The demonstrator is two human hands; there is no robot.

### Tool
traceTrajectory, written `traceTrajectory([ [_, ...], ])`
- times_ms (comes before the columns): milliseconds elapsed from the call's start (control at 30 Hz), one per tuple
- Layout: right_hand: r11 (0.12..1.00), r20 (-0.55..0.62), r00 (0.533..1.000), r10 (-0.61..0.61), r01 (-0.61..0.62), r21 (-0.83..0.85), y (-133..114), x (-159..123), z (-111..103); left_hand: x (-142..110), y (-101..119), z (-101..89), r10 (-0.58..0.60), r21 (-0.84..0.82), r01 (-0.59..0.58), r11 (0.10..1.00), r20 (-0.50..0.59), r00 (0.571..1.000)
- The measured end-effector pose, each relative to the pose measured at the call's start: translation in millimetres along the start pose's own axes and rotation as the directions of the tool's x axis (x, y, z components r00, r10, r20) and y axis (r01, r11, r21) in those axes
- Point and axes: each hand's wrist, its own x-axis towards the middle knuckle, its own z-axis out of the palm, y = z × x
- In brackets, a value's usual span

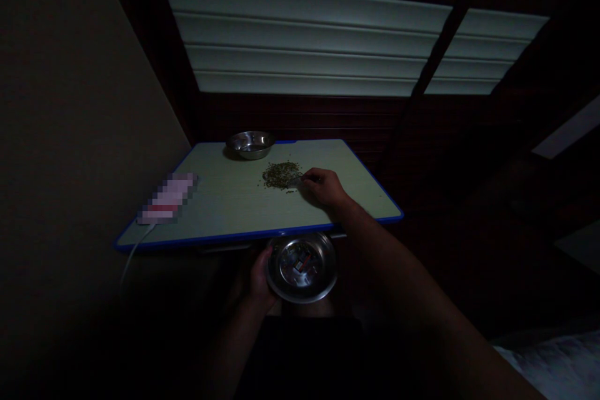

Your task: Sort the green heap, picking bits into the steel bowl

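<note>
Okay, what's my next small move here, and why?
Perhaps sweep some green grains toward the near edge of the table, since your right hand is at their pile and your left hand holds a metal bowl below that edge.

A single head-worn camera looks forward and down from close by, taking in the whole table (225, 203).

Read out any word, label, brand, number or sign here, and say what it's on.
No text can be read.
Held bowl: red and dark marks inside, too small and dim to read; possibly reflections.
Pixelated item: blurred out, nothing readable.
</note>
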Motion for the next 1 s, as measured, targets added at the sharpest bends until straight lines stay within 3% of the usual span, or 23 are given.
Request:
traceTrajectory([
  [667,1.000,0.005,1.000,0.022,-0.022,-0.003,-0.3,0.5,-0.3,-0.1,0.9,-0.4,-0.015,0.003,0.015,1.000,-0.011,1.000],
  [1000,0.999,0.075,0.996,0.041,-0.042,0.006,2.2,1.7,0.7,-0.2,1.3,0.2,-0.005,0.000,0.005,1.000,-0.001,1.000],
])
